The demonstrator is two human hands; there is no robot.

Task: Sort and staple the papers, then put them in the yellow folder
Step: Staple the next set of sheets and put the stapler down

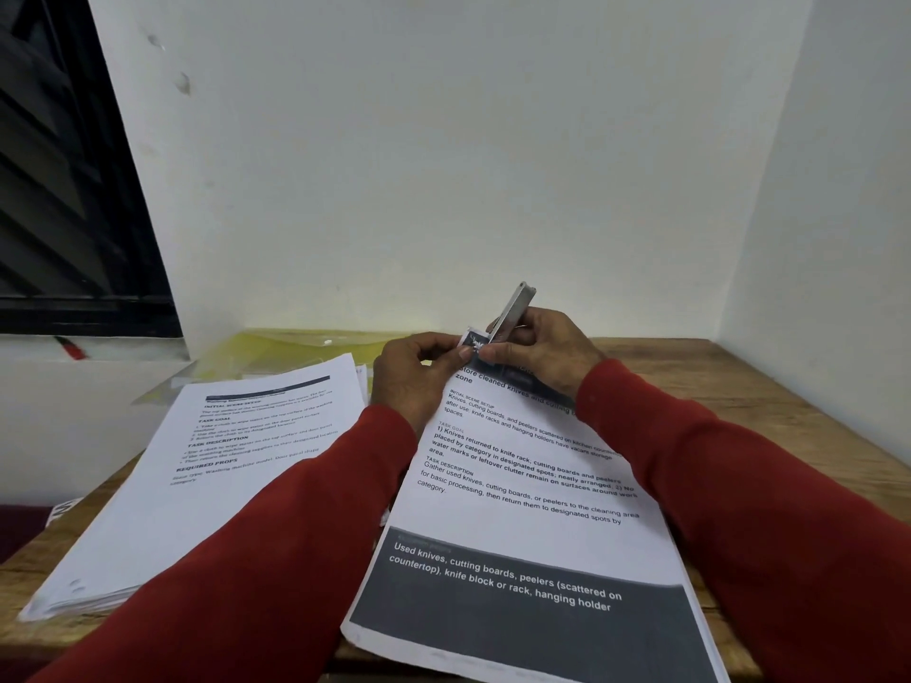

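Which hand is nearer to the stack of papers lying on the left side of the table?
Left. The left hand is just beside the stack of papers, by its far right corner. The right hand holds the stapler farther right, beyond the left hand.

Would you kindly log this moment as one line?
left hand: pinches printed sheet corner | right hand: holds small silver metal stapler | translucent yellow plastic folder: behind

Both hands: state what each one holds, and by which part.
The left hand pinches the top corner of the paper set between thumb and fingertips. The right hand grips the stapler by its lower body, its tip pointing upward.
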